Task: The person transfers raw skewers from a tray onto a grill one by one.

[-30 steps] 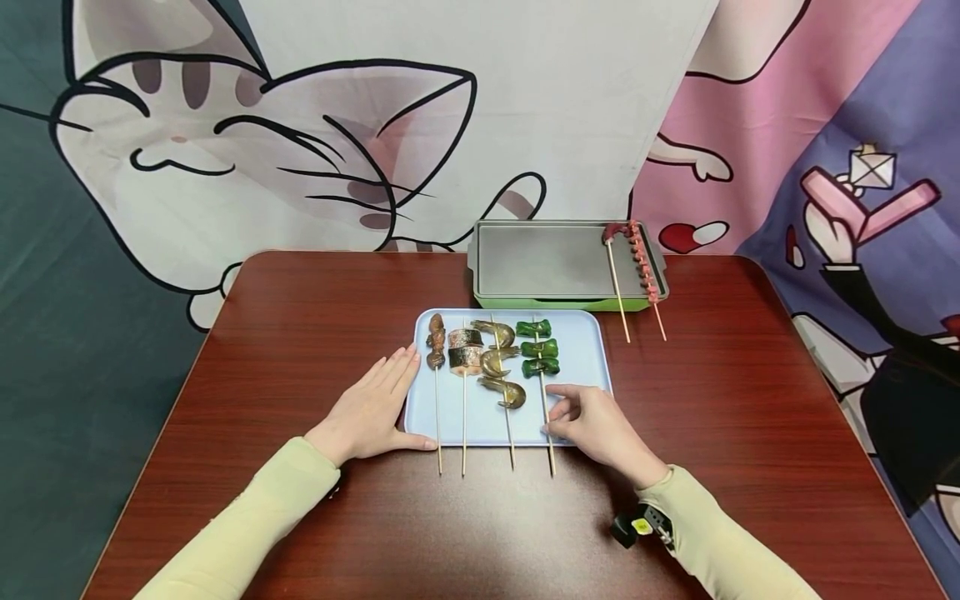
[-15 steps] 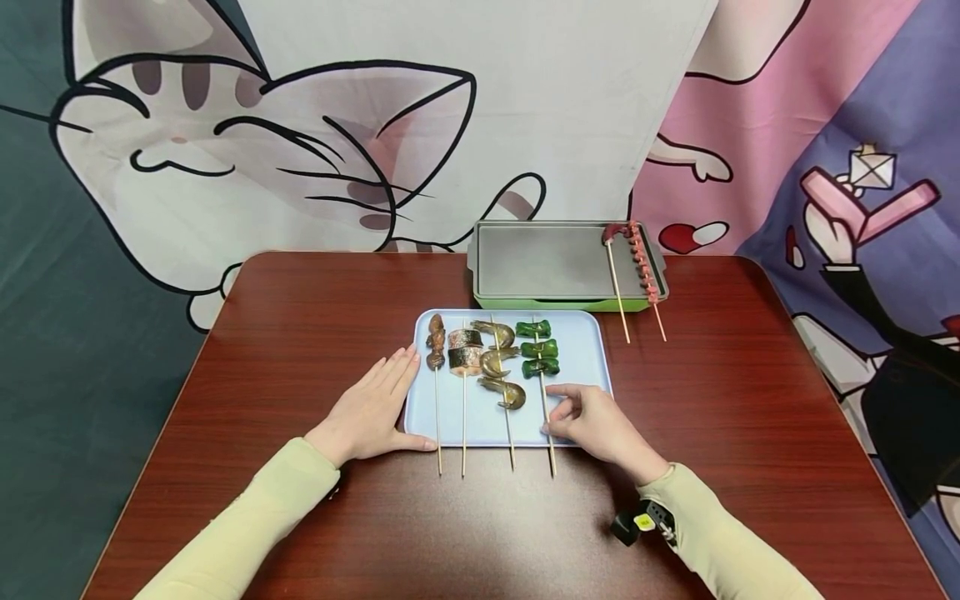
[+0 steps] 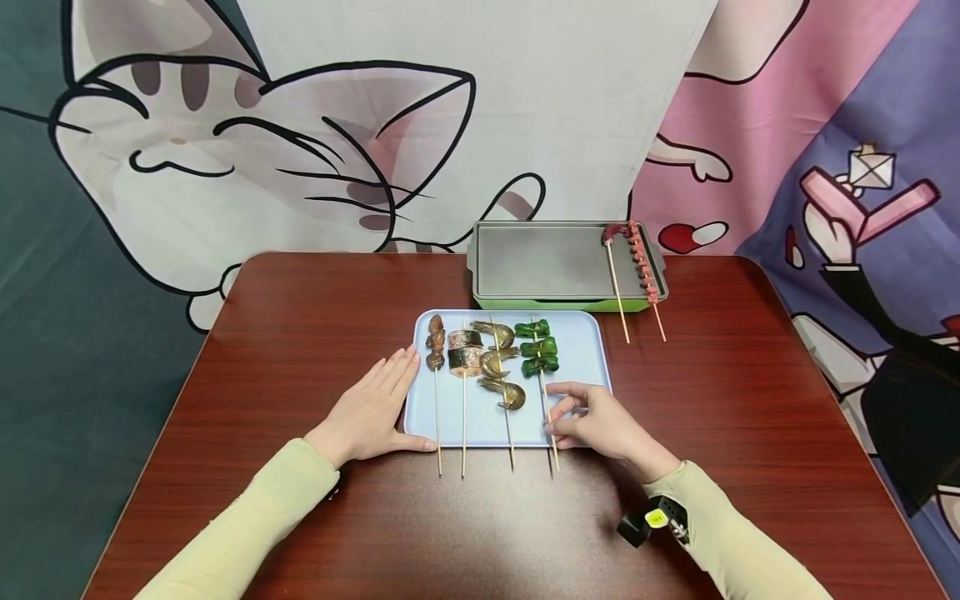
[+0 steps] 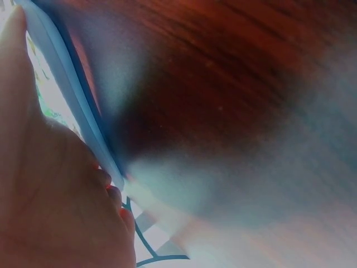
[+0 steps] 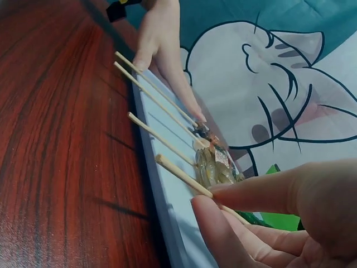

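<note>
A light blue tray [image 3: 583, 354] lies on the table with several skewers side by side, their sticks reaching past its near edge. My right hand [image 3: 598, 423] pinches the stick of the green pepper skewer [image 3: 538, 348] between thumb and fingers; the right wrist view shows that stick [image 5: 184, 176] raised off the tray at its near end. My left hand [image 3: 373, 410] rests flat along the tray's left edge, fingers straight, thumb at the near corner. Left of the peppers lie a shrimp skewer [image 3: 495, 364], a fish-chunk skewer [image 3: 465, 353] and a brown meat skewer [image 3: 435, 342].
Behind the tray stands a green-based grill with a grey plate [image 3: 540, 260]. At its right side lie a dark red skewer [image 3: 615, 267] and a pink skewer [image 3: 643, 267], sticks overhanging the front. Cartoon-printed cloth [image 3: 585, 108] hangs behind the table [image 3: 330, 300].
The near end of the pepper skewer's stick has lifted and shifted slightly right in my right hand, its shadow now apart from it. My left hand stays in place.
</note>
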`<state>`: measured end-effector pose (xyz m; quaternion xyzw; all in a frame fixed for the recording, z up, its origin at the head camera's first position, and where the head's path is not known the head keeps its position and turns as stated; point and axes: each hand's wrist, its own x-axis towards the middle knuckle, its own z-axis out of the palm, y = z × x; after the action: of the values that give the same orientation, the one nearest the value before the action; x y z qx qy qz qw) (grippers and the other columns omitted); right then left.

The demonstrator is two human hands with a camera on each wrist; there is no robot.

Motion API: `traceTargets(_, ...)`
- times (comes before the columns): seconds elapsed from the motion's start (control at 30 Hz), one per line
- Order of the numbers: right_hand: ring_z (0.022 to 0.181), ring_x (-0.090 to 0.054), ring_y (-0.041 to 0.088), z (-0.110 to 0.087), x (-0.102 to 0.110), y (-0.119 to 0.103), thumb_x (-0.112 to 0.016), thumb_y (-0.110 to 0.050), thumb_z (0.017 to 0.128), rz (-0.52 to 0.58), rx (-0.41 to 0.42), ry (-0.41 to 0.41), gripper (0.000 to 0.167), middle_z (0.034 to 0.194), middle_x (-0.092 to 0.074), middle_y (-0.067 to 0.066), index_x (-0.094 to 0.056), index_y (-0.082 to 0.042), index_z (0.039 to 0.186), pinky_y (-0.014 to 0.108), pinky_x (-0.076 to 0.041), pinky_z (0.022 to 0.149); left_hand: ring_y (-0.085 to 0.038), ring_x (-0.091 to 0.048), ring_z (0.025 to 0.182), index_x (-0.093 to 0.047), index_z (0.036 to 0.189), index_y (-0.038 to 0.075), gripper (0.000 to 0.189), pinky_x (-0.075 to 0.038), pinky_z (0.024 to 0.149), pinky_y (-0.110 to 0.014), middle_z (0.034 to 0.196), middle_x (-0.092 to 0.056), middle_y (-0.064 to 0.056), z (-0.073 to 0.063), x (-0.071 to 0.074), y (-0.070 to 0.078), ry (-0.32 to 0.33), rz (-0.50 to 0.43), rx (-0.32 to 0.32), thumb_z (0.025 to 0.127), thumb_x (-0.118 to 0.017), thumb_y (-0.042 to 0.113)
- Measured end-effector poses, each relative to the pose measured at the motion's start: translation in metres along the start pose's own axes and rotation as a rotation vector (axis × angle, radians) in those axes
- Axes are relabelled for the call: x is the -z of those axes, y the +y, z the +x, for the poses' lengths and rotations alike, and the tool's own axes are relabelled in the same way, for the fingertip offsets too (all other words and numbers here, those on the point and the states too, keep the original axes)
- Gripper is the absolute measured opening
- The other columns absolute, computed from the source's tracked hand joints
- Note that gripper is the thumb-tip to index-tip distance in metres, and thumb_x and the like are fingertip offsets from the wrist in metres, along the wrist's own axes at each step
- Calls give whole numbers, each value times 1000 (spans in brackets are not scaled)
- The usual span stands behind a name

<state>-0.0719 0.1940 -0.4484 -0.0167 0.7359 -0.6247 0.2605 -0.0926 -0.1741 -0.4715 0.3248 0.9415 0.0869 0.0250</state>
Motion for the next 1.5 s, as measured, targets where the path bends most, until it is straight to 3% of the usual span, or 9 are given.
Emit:
traceTargets(0.33, 77, -68, 23, -2, 3, 5, -66, 8, 89, -15, 12, 40, 58, 94, -64, 17, -47, 13, 143, 37, -62, 67, -33, -15, 153, -23, 158, -7, 129, -14, 123, -44, 166, -15, -21, 1, -7, -4, -27, 20, 15, 78, -53, 89)
traceTargets(0.8, 81, -70, 35, -19, 7, -5, -67, 9, 89, -63, 71, 22, 61, 95, -65, 20, -46, 12, 145, 41, -63, 68, -39, -23, 150, -28, 155, -11, 126, -22, 121, -49, 163, -22, -26, -1, 4, 2, -3, -9, 3, 78, -63, 82)
traceTargets(1.17, 76, -71, 29, -32, 10, -27, -66, 10, 89, -102, 121, 56, 59, 96, -65, 20, -48, 11, 145, 41, -62, 67, -36, -20, 151, -26, 156, -9, 126, -19, 122, -47, 165, -19, -24, 0, 8, 4, -43, 11, 21, 78, -63, 82)
traceTargets(1.5, 73, -72, 23, -31, 30, -56, -67, 14, 86, -205, 247, 138, 57, 97, -66, 20, -53, 8, 142, 45, -62, 66, -37, -21, 151, -27, 156, -10, 127, -20, 122, -48, 164, -20, -24, 0, 7, 4, -30, 10, 11, 77, -65, 82)
